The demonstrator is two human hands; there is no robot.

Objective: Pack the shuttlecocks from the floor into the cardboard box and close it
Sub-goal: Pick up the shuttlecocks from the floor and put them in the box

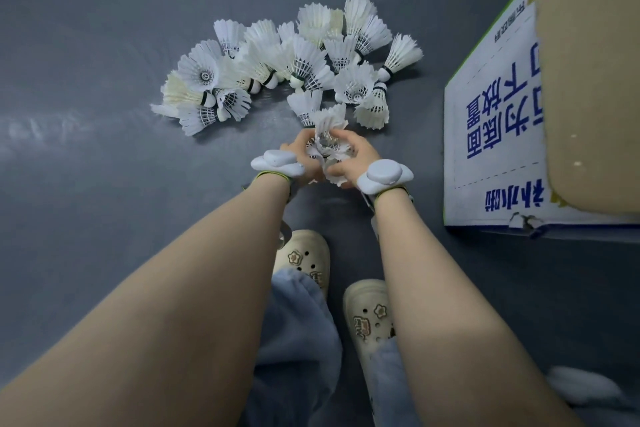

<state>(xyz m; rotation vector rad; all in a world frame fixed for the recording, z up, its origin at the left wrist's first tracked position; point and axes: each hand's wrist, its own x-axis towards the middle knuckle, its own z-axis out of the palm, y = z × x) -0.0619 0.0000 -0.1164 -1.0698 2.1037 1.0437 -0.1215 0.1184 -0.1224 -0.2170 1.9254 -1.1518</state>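
Fingers (349,144) of both hands clamp a shuttlecock bunch (327,142); loose shuttlecocks (287,62) just beyond the fingers, cardboard box (495,135) off to their right.

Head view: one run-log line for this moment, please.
stage: gathering | both hands: left hand, right hand grip shuttlecock bunch | pile on floor | cardboard box right
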